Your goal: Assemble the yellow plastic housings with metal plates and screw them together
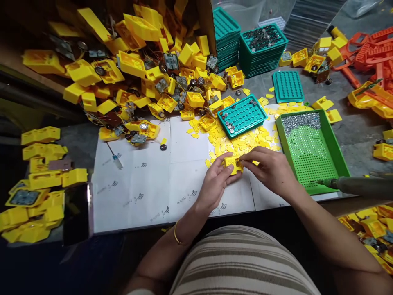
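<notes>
The left hand (213, 180), angled inward, has its fingers round a yellow case (232, 165) over the desk (129, 196); the right hand (273, 170) bends to the case's right edge, its grip unclear. Beyond, a green basket (335, 143) holds silvery bits (302, 121), a teal tray (247, 113) scattered discs (231, 130); farther, a stack (260, 59) bears more.

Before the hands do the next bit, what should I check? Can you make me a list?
1. Left hand has hold of the yellow part: ok.
2. Right hand has its fingertips at that part: ok.
3. Something small pinched in those fingertips: cannot tell, too small to see.
4. Teal tray full of round pieces: not ok, most spots are bare.
5. Metal bits inside the green basket: ok, heaped at its far end.
6. Yellow scraps tidied up: not ok, they're scattered just beyond the hands.
</notes>
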